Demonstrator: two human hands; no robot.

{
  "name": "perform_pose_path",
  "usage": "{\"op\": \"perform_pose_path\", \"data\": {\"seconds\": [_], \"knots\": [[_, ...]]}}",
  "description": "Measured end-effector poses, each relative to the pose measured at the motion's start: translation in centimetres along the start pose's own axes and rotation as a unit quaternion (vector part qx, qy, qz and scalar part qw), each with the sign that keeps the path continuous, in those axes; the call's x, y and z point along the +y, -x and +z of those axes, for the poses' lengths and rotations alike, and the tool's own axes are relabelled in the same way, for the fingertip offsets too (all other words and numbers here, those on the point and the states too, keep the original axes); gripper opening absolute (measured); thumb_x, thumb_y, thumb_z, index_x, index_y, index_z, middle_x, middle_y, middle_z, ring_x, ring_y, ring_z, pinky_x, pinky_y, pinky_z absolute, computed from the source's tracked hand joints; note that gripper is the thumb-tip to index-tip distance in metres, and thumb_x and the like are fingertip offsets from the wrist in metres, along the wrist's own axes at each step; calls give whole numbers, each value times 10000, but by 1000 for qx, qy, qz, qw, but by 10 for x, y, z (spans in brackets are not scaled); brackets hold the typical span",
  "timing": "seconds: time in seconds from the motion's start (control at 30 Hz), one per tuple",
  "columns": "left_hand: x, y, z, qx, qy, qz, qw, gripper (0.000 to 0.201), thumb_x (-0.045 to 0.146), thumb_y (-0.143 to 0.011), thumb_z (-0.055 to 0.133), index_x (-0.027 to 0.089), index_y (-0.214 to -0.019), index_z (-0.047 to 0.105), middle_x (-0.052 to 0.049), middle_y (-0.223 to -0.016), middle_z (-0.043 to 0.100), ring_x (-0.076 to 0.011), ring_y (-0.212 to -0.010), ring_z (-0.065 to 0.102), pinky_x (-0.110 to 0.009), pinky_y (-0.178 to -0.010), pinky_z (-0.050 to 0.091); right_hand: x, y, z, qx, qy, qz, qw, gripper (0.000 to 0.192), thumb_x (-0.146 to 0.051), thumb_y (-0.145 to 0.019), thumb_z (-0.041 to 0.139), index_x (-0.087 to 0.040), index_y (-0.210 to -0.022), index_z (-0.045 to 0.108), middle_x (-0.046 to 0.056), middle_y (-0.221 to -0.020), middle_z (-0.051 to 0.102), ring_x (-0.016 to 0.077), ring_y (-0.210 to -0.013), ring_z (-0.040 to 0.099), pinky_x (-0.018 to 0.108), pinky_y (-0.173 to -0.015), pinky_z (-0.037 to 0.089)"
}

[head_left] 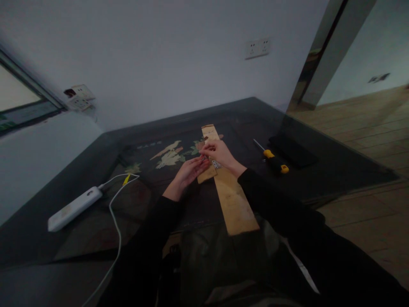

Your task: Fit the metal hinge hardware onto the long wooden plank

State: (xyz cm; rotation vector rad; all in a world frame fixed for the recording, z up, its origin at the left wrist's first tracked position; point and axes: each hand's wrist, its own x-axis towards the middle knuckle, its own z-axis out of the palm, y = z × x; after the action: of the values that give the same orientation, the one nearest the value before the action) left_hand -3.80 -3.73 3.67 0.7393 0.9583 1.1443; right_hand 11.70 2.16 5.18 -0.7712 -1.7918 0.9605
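Observation:
My left hand [188, 172] and my right hand [220, 154] meet above a long wooden board [235, 202]. Their fingertips are pinched close together around something tiny, too small and dim to name. Beneath them a shorter wooden piece [207, 175] lies against the left side of the board. A small metal plate with holes [216, 164] rests on the wood, partly hidden by my right hand. The board's near end reaches past the front edge of the table. To the right lies a screwdriver [271, 158] with a yellow and black handle.
The dark table [166, 192] bears a bird-and-flower pattern. A flat black object [294, 152] lies beyond the screwdriver. At left sits a white power strip [75, 209], its white cable [115, 221] running over the front edge. A wall stands behind the table.

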Motion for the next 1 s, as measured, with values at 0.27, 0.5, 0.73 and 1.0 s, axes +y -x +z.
{"op": "perform_pose_path", "data": {"seconds": [0.27,0.5,0.73,1.0], "knots": [[1,-2,-4,-5,51,-47,998,162,71,-910,526,100,-880,682,-77,-837,722,-113,-781,693,-236,-860,568,16,3,9,-4,95,0,995,145,-248,-753,751,-148,-684,672,-5,-652,606,119,-644,500,262,-624,355],[2,-2,-9,-58,-14,6,998,56,61,-796,682,105,-823,703,-34,-793,696,-58,-638,594,-166,-645,498,12,3,8,-32,99,-4,995,176,-288,-859,654,-141,-769,688,18,-708,656,124,-645,528,260,-639,369],[36,-8,-76,147,-308,194,920,213,192,-839,633,117,-1028,695,-79,-886,749,-132,-722,668,-260,-740,523,11,-1,-1,7,91,-1,996,289,-346,-935,554,-133,-818,711,62,-819,699,158,-760,589,277,-711,387],[48,-15,-162,374,-530,180,739,216,194,-822,609,116,-1001,702,-132,-980,770,-223,-946,718,-299,-843,523,22,1,4,-56,109,8,992,309,-352,-940,538,-147,-780,704,45,-751,667,142,-695,545,271,-663,359]]}}
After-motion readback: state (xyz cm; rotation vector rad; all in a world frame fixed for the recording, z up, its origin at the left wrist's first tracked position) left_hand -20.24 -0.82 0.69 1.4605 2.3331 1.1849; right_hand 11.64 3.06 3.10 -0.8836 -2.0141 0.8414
